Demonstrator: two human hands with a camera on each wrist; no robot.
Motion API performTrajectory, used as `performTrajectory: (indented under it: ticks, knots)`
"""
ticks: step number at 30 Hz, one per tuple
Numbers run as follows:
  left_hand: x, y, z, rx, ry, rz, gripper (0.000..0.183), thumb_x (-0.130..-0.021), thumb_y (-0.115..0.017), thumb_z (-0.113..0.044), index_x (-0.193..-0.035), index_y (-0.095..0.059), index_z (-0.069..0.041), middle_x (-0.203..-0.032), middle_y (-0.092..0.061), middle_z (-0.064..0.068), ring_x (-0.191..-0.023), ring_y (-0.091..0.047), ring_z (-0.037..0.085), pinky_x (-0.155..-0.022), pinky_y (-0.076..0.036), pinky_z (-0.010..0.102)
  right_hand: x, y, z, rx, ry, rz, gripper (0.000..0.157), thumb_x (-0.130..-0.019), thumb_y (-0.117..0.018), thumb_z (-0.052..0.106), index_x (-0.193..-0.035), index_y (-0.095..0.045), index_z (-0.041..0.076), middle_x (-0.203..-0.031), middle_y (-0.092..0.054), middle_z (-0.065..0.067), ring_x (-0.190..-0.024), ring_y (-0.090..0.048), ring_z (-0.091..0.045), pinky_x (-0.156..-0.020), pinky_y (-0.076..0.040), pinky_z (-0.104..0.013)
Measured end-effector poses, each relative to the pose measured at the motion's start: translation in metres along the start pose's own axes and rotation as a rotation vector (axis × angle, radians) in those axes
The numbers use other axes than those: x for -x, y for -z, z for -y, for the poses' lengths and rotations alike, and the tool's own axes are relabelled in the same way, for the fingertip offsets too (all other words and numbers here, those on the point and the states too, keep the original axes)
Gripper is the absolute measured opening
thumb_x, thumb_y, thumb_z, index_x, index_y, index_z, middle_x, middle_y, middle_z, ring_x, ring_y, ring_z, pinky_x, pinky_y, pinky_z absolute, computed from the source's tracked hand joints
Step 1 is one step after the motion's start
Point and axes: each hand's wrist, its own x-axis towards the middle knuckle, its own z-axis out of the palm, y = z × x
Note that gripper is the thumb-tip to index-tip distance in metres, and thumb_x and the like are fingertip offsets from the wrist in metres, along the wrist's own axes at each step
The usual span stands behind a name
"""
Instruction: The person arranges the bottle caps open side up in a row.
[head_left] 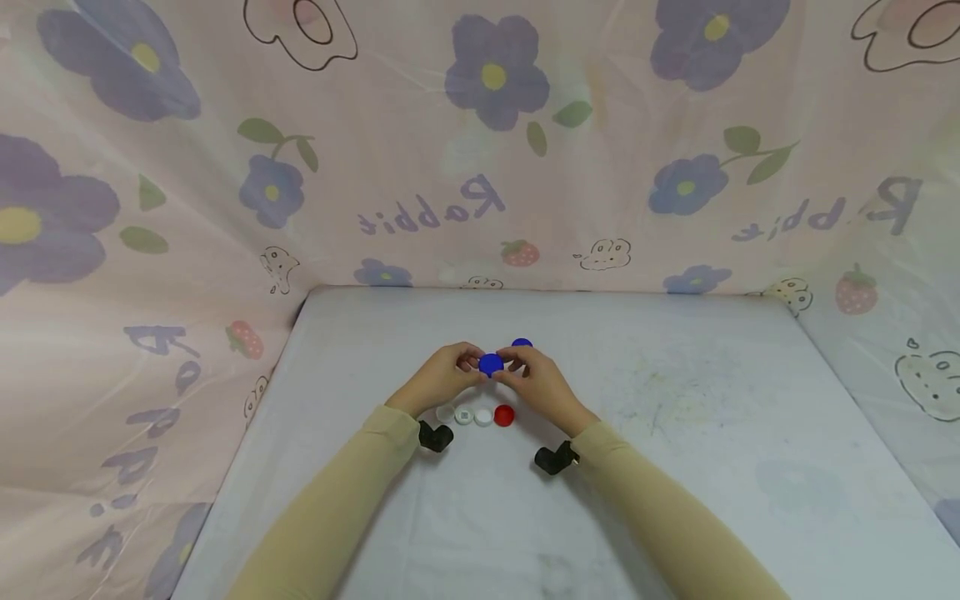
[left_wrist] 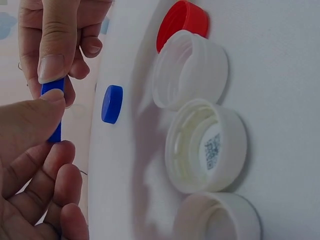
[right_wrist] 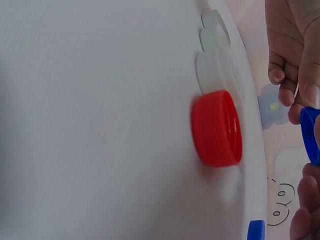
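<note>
Both hands pinch one blue bottle cap [head_left: 491, 364] between them, held up off the table. The left hand [head_left: 447, 372] grips its left edge with thumb and fingers; the right hand [head_left: 538, 379] grips the right edge the same way. In the left wrist view the blue cap is seen edge-on, partly covered by the thumbs. A second blue cap [head_left: 522, 342] lies on the table just beyond the right hand. Nearer the body, a red cap [head_left: 504, 415] ends a row with several white caps, which lie with their hollow sides up.
The caps stand on a white-covered table [head_left: 675, 400]. A patterned curtain [head_left: 420, 150] rises at its back and sides. Black wrist-worn devices [head_left: 555, 458] sit at both cuffs, close to the row. One white cap [left_wrist: 206, 146] has a printed code inside.
</note>
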Motion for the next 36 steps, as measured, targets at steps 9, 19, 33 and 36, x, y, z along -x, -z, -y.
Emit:
performTrajectory:
  ticks: [9, 19, 33, 36]
  knots:
    - [-0.0009, -0.0019, 0.0044, -0.014, -0.021, -0.004, 0.034, -0.089, -0.072, -0.024, -0.120, -0.062, -0.010, -0.099, -0.062, 0.000, -0.093, -0.057, 0.017, -0.079, -0.050, 0.031, 0.0022, -0.0002, -0.0001, 0.000, -0.010, 0.011, 0.038, -0.088, -0.072, 0.031, -0.121, -0.064, 0.014, -0.104, -0.062, 0.000, -0.089, -0.055, -0.016, -0.076, -0.047, -0.034]
    - [-0.0003, -0.0021, 0.0022, -0.030, -0.026, -0.007, 0.034, -0.092, -0.068, -0.025, -0.123, -0.063, -0.011, -0.097, -0.062, -0.001, -0.092, -0.056, 0.016, -0.077, -0.049, 0.030, 0.0036, 0.0002, -0.0001, -0.012, -0.007, -0.009, 0.037, -0.091, -0.069, 0.033, -0.122, -0.063, 0.014, -0.102, -0.061, 0.003, -0.087, -0.054, -0.017, -0.073, -0.048, -0.033]
    - [0.0029, -0.0034, 0.0010, -0.036, -0.045, -0.104, 0.029, -0.096, -0.062, -0.031, -0.120, -0.067, -0.016, -0.099, -0.065, -0.007, -0.091, -0.058, 0.014, -0.077, -0.049, 0.031, 0.0042, 0.0015, 0.0006, -0.063, -0.025, -0.061, 0.035, -0.099, -0.056, 0.036, -0.124, -0.061, 0.012, -0.102, -0.066, -0.002, -0.085, -0.058, -0.018, -0.072, -0.049, -0.033]
    - [0.0018, -0.0037, 0.0024, -0.028, -0.057, -0.125, 0.024, -0.097, -0.061, -0.029, -0.117, -0.069, -0.017, -0.100, -0.066, -0.007, -0.090, -0.058, 0.014, -0.078, -0.049, 0.032, 0.0042, 0.0019, 0.0004, -0.089, -0.024, -0.063, 0.031, -0.100, -0.055, 0.032, -0.121, -0.062, 0.011, -0.101, -0.068, -0.007, -0.087, -0.061, -0.022, -0.070, -0.048, -0.033]
